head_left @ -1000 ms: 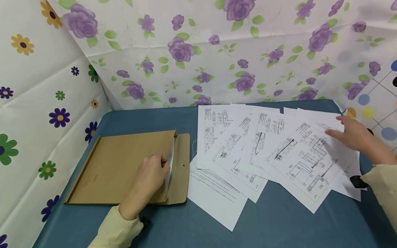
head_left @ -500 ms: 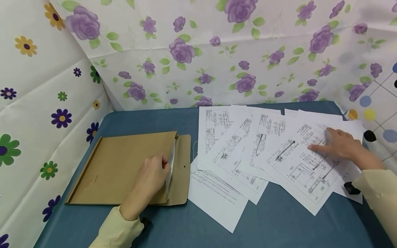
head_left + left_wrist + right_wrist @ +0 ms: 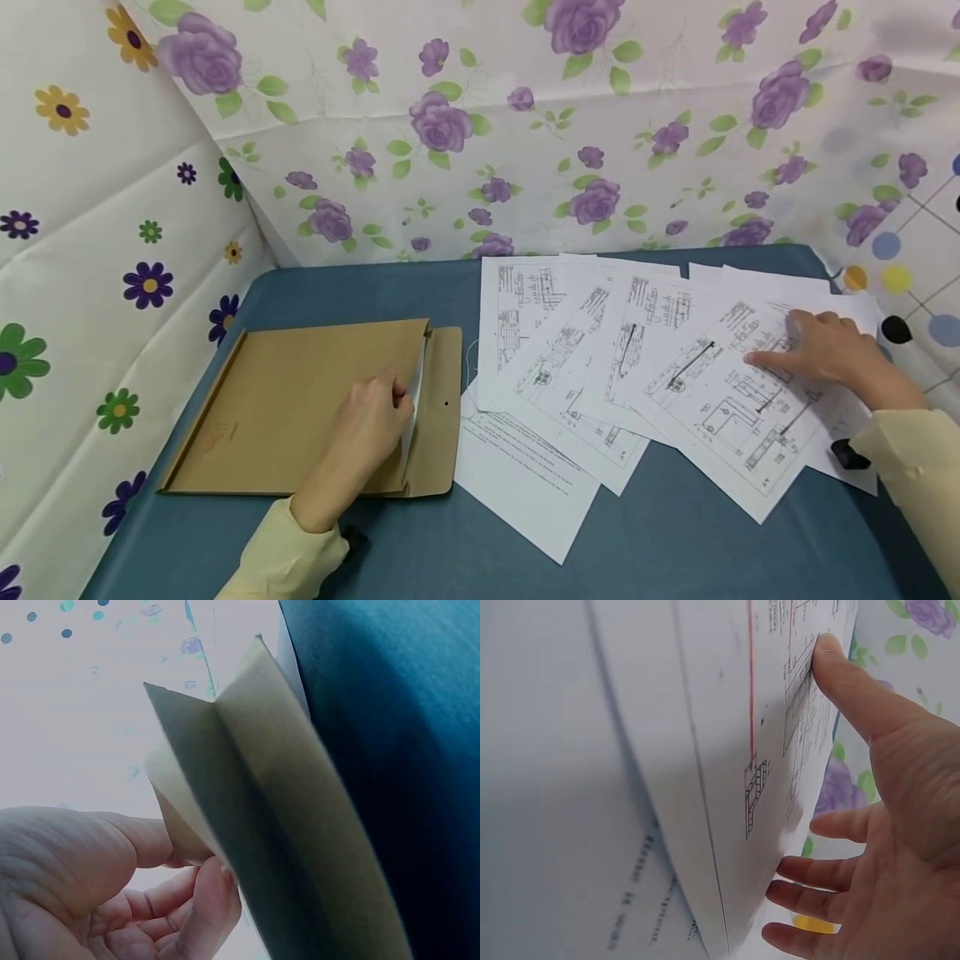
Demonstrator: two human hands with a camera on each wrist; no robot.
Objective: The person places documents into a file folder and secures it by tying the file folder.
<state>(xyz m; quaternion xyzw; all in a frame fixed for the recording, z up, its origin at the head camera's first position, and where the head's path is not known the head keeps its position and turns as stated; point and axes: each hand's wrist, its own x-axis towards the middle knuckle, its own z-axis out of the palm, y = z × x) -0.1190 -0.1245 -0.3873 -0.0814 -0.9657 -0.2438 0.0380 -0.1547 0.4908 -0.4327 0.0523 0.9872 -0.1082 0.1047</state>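
Observation:
A brown kraft paper document envelope [image 3: 300,408] lies on the left of the table, its flap [image 3: 438,408] folded out to the right. My left hand [image 3: 367,425] pinches the upper layer at its mouth between thumb and fingers, as the left wrist view shows. White paper [image 3: 411,417] shows inside the opening. Over on the right, my right hand [image 3: 828,354] rests with spread fingers on the top technical drawing sheet [image 3: 727,417]. Its thumb and fingertips touch the paper in the right wrist view. That sheet overlaps other printed sheets fanned out beneath it.
A sheet with typed lines [image 3: 525,475] sticks out toward the front, beside the flap. Another drawing [image 3: 517,292] lies at the back near the flowered cloth wall [image 3: 660,183]. The blue tabletop [image 3: 660,542] runs along the front. A thin string [image 3: 471,358] lies by the flap.
My right hand has come left and down from the far right edge of the papers onto the top drawing, then stayed there. The left hand keeps its place on the envelope.

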